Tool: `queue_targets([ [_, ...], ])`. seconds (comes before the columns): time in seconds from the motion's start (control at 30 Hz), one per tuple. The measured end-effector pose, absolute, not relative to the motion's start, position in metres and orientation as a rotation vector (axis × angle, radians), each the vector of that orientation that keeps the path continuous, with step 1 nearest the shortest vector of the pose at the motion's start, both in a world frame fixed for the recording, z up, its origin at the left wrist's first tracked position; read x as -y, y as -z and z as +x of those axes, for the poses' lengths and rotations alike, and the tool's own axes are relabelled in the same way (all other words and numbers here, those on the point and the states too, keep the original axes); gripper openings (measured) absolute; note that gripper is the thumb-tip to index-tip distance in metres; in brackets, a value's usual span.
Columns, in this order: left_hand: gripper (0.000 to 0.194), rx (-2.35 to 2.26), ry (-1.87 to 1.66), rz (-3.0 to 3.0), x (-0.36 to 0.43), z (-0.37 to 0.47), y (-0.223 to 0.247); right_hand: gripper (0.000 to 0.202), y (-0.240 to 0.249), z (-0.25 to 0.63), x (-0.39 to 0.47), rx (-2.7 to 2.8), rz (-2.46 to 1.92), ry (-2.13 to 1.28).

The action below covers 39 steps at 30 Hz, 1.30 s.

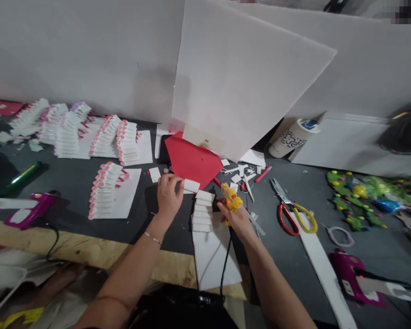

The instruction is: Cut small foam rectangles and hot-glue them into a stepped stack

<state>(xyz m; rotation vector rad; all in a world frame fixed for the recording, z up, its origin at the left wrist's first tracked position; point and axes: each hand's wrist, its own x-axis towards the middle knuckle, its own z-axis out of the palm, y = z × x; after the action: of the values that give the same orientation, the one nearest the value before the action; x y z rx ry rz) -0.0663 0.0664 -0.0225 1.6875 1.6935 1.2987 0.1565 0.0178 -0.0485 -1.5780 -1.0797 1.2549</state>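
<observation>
My left hand (170,192) pinches the end of a small white rectangular piece (192,186) beside a red sheet (195,160). In my right hand (233,214) is a yellow glue gun (231,197), its tip pointing up and left and its black cord hanging down. Between the hands, several overlapping white strips (202,214) form a stepped column on a white sheet (214,260). Another small white piece (155,175) lies just left of my left fingers.
Finished-looking stepped pieces with pink edges (104,187) stand at left. Purple glue guns (29,210) lie at both sides. Scissors (287,205), white scraps (245,176) and a cup (291,137) are at right. A large white board (239,77) leans behind.
</observation>
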Motion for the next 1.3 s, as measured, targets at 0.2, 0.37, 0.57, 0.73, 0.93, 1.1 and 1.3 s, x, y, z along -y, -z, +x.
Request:
queue_targets([
  [0.2,0.024,-1.643,-0.699,1.996,-0.056,-0.056,0.022,0.028,0.048,0.147,-0.021,1.037,-1.446,-1.265],
  [0.37,0.007,-1.46,-0.92,1.691,-0.057,-0.049,0.027,0.03,0.048,0.15,-0.015,1.055,-1.369,-1.257],
  [0.57,0.029,-1.115,-0.956,0.983,-0.057,-0.044,0.028,0.037,0.038,0.154,-0.008,1.06,-1.333,-1.187],
  [0.73,0.036,-1.101,-1.03,0.845,-0.056,-0.041,0.024,0.035,0.026,0.153,0.009,1.177,-1.328,-1.112],
  [0.93,0.032,-1.119,-1.106,0.942,-0.054,-0.038,0.023,0.036,0.021,0.135,0.023,1.354,-1.273,-1.254],
  [1.1,0.032,-1.114,-1.101,0.98,-0.051,-0.038,0.022,0.027,0.024,0.131,0.022,1.327,-1.309,-1.274],
  [1.3,0.029,-1.126,-1.106,1.005,-0.05,-0.039,0.019,0.031,0.035,0.139,0.025,1.442,-1.339,-1.163],
])
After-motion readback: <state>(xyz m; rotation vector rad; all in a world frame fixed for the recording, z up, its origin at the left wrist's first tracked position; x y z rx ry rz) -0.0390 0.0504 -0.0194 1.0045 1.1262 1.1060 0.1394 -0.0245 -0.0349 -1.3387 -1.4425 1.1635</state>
